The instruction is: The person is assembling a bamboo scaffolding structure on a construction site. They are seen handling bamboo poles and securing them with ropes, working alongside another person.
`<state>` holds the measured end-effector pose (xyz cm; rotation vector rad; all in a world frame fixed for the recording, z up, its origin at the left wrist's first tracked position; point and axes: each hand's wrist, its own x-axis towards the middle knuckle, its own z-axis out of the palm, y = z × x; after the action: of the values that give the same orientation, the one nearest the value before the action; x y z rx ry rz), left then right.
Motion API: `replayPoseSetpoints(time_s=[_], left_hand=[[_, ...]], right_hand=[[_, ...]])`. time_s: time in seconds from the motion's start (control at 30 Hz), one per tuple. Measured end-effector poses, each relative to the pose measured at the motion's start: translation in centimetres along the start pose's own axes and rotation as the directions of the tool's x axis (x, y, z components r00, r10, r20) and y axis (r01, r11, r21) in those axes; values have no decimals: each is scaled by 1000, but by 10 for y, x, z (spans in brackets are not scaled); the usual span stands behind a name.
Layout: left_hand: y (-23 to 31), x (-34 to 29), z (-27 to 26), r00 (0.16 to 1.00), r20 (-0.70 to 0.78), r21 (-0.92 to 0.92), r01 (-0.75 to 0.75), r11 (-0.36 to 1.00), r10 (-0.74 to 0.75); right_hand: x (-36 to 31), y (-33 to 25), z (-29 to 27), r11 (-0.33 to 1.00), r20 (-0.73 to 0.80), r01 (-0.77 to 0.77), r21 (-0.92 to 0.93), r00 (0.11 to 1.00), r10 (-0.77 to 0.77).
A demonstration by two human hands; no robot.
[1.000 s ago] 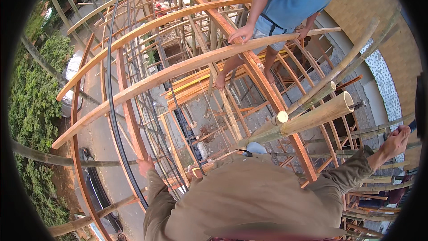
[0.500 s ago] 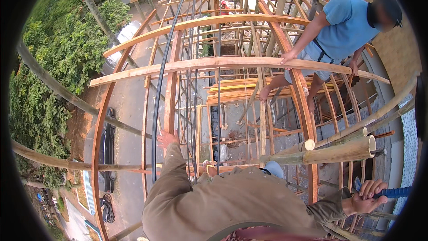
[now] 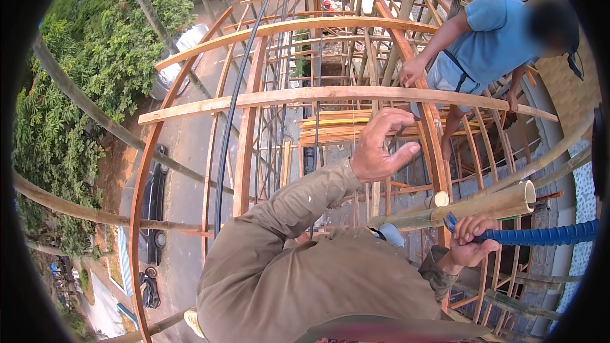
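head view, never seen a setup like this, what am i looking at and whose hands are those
There's no machine here: a person wears a wide camera on their head, looking down, so straight edges appear bent. Their left hand is raised and open, with nothing seen in it. Their right hand holds a blue ribbed rod. Around them are wooden beams and bamboo poles, with planks lying lower down. The co-worker in blue, upper right, is someone else.
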<state>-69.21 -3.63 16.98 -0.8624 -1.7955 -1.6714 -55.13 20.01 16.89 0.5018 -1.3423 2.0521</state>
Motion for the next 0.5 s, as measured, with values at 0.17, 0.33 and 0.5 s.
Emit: replayPoseSetpoints(time_s=[0.17,0.33,0.5], left_hand=[[85,45,50,909,385,-442,32,897,157],[116,39,74,880,475,-651,354,672,-3],[68,28,83,788,439,-407,602,687,-431]], right_hand=[[-45,40,0,989,-51,-119,-84,992,115],[-90,86,-2,931,-199,-293,-216,947,251],[-121,117,-21,866,-75,-424,-265,905,419]])
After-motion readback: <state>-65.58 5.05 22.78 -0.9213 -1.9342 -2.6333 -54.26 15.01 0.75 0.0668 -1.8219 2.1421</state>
